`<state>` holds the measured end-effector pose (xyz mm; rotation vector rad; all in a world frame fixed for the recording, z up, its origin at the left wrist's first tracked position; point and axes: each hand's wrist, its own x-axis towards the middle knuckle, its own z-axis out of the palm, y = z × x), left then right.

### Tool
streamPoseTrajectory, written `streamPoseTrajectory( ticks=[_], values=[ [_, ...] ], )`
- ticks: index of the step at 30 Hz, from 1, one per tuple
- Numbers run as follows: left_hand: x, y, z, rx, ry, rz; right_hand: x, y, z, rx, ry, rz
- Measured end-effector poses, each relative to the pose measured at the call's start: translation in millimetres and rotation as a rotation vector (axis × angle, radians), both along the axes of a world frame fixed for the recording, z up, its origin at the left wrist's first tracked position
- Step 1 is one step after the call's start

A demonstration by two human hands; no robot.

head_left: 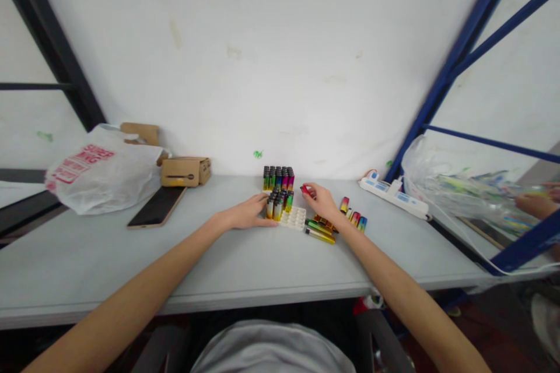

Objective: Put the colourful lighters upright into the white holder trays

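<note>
Pinching red lighter (305, 189) between right fingers (312, 192), above tray (296, 220).

**What is there, and how many**

There are two blocks of upright lighters. One rear block (278, 178) stands by the wall. One front block (277, 205) stands in the single white tray (294, 220). Each block holds too many lighters to count one by one.

One red lighter (305, 189) is in the right hand (322, 202). About three short loose lighters (355, 218) and two long loose lighters (321, 236) lie flat.

The wearer shows two hands, the second being the left hand (248, 214). One other person's hand (534, 205) appears at the far right.

There are two cardboard boxes (186, 171), one phone (157, 207) and one power strip (394, 193). There are two plastic bags: one white printed bag (100, 173) and one clear bag (455, 189).
</note>
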<state>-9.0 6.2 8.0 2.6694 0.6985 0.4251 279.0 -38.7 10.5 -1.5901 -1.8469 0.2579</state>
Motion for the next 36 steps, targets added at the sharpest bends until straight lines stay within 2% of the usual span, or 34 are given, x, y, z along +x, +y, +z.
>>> streamPoseTrajectory(
  ticks=[5,9,13,17,22,25,30,36],
  values=[
    [0.0,0.8,-1.5,0.001,0.001,-0.002,-3.1,-4.4,6.5,-0.016,0.563,0.208],
    [-0.6,3.1,-5.2,0.005,-0.018,0.0,-14.7,-10.4,12.7,-0.113,0.732,0.281],
    [-1.2,3.3,-5.2,0.01,-0.03,-0.017,-25.9,-15.7,13.5,-0.216,0.807,0.218],
    [-1.0,1.8,-2.9,-0.004,0.008,-0.001,-31.0,-19.5,12.3,-0.194,0.717,0.124],
    [-0.9,1.9,-3.2,-0.003,0.013,0.004,-31.9,-20.2,9.6,0.02,0.426,-0.032],
    [-1.2,2.7,-4.0,0.016,0.011,0.002,-31.6,-18.6,7.2,0.079,0.361,-0.084],
    [-1.6,3.0,-3.5,0.015,0.029,0.001,-30.4,-17.4,5.5,0.101,0.302,-0.034],
    [-1.3,1.9,-2.9,0.004,0.005,0.002,-27.8,-21.1,10.7,0.076,0.151,0.155]
  ],
)
